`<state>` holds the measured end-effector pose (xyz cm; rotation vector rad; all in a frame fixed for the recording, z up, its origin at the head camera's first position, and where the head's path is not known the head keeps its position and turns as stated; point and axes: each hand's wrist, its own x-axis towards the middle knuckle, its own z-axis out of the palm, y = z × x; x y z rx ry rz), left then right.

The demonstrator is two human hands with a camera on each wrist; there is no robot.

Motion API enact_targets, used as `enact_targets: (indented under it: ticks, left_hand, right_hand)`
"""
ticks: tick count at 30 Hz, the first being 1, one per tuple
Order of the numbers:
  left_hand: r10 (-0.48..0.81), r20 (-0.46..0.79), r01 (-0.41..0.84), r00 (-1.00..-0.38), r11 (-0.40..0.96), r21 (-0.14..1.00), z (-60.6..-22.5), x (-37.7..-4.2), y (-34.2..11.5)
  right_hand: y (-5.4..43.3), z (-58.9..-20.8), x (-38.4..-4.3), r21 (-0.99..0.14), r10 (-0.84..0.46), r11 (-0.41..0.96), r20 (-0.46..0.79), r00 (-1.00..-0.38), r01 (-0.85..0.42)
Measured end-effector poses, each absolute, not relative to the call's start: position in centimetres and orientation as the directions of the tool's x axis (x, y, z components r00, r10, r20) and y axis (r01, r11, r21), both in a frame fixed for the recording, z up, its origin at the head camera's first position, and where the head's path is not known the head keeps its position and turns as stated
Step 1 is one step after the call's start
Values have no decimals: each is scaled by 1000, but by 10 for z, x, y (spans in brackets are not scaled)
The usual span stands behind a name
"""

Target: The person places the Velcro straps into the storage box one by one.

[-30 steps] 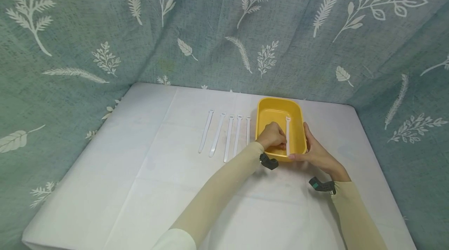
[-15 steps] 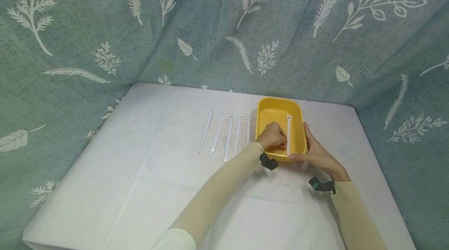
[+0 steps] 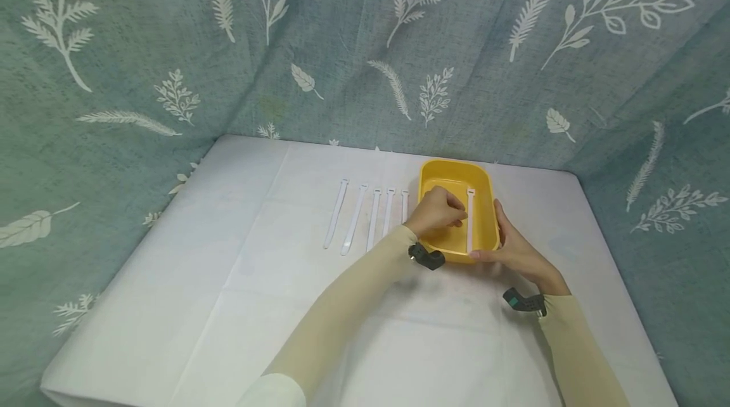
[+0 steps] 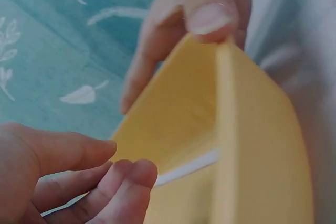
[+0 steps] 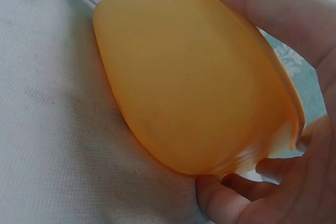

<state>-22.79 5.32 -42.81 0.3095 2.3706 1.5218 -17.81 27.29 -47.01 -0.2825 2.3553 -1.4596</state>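
Note:
A yellow plastic bin stands at the right of the back part of the table. My right hand grips its near right corner, thumb over the rim and fingers along the outer side wall. Inside the bin, along its right side, lies a white strap with a slotted head. Over the bin's left half is my left hand, loosely bent and holding nothing. In the left wrist view its thumb and fingertips are apart, near the strap. The bin's outer wall fills much of the right wrist view.
Several more white straps lie side by side on the white-covered table, left of the bin. The left forearm passes over the near ends of some. A blue-green leaf-patterned curtain hangs behind and at both sides.
My left hand has lifted off the bin's floor and shifted slightly left, away from the strap, its fingers loosening. The right hand keeps its grip on the bin.

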Motion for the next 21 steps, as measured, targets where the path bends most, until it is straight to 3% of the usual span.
enact_targets:
  ticks: [21]
  left_hand:
    - [327, -52, 61, -944, 324, 944, -391, -224, -24]
  right_hand:
    - [273, -468, -178, -878, -326, 478, -205, -923, 26]
